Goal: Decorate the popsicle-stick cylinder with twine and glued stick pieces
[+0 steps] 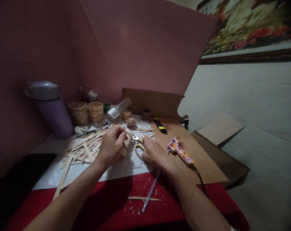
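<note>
My left hand (111, 142) is closed, thumb and fingers pinching a small assembly of pale wooden craft sticks (125, 147). Close on its right, my right hand (155, 152) grips a pair of scissors (140, 146) by the gold-coloured handles. The scissors' pivot shows, while the blades point up and left toward the craft sticks. Whether the blades touch the wood I cannot tell. A loose pile of craft sticks (87, 149) lies left of my left hand, on white paper (97, 175).
Right of my hands, a flowered glue gun (181, 152) and a black-yellow utility knife (160, 125) lie on cardboard (203, 160). A glue stick (150, 194) is in front. Behind stand a purple tumbler (52, 112), wooden cups (95, 112), a plastic bottle (118, 108) and twine (131, 122).
</note>
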Motion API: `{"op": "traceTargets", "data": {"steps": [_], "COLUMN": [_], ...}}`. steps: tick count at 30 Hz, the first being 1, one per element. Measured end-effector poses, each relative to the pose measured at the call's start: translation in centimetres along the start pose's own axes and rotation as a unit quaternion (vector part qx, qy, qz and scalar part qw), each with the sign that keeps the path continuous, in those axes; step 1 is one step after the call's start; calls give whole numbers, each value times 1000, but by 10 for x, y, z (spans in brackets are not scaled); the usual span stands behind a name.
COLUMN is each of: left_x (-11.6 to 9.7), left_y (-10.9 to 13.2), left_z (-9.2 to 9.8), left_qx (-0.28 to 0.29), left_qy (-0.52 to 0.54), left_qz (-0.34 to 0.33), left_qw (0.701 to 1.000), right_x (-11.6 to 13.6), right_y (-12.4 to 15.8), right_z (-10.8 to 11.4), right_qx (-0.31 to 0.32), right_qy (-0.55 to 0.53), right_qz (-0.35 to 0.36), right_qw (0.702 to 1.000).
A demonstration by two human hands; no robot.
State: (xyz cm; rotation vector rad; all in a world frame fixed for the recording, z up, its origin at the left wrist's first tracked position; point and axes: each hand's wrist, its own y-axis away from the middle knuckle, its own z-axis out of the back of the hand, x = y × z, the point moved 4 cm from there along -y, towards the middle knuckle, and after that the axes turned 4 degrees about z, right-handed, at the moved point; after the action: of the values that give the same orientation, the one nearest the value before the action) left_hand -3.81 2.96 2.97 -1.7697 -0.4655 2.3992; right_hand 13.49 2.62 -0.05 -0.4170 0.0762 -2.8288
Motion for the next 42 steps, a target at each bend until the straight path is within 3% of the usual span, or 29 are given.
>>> {"op": "traceTargets", "data": {"steps": [4, 7, 10, 13, 19, 23, 29, 42], "left_x": [-2, -4, -3, -1, -4, -8, -10, -12], "left_y": [-4, -6, -8, -10, -7, -5, -3, 3], "left_z": [8, 12, 14, 15, 11, 8, 3, -1], "left_qx": [-47, -43, -8, 24, 48, 75, 86, 34], "left_qy": [105, 252, 358, 405, 427, 418, 417, 431], "left_qz": [56, 126, 171, 187, 214, 209, 200, 222], "left_qw": [992, 958, 918, 895, 877, 881, 882, 874], "right_x": [-11, -16, -3, 10, 26, 35, 43, 37], "right_y": [-2, 0, 3, 8, 21, 30, 40, 29], "right_z": [4, 4, 8, 12, 13, 17, 26, 6], "right_qx": [-16, -29, -26, -5, 43, 70, 43, 27], "right_qy": [-207, -395, -573, -633, -619, -575, -549, -531], "right_qz": [-86, -165, -113, -36, 24, 31, 59, 76], "right_qw": [975, 903, 811, 773, 784, 814, 833, 843]}}
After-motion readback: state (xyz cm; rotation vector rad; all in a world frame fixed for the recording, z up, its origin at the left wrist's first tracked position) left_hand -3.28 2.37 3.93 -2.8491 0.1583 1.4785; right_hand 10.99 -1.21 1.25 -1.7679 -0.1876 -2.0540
